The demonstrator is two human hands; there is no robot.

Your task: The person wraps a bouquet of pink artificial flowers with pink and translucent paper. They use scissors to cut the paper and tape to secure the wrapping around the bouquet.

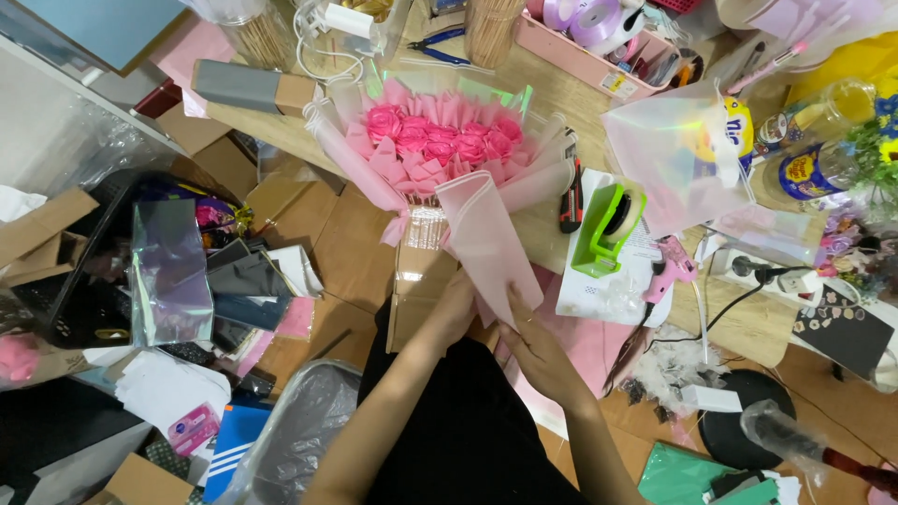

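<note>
We grip the pink sheet (486, 245) with both hands, left (456, 309) and right (535, 348), its length pointing up toward the bouquet (435, 140) just beyond.

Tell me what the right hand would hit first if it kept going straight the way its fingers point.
Most likely the folded pink wrapping sheet that the right hand already touches; beyond it, the pink rose bouquet. Depth is hard to judge.

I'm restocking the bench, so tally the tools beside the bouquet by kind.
Green tape dispenser: 1
Pink glue gun: 1
Red and black utility knife: 1
Blue-handled pliers: 1
Total: 4
</note>
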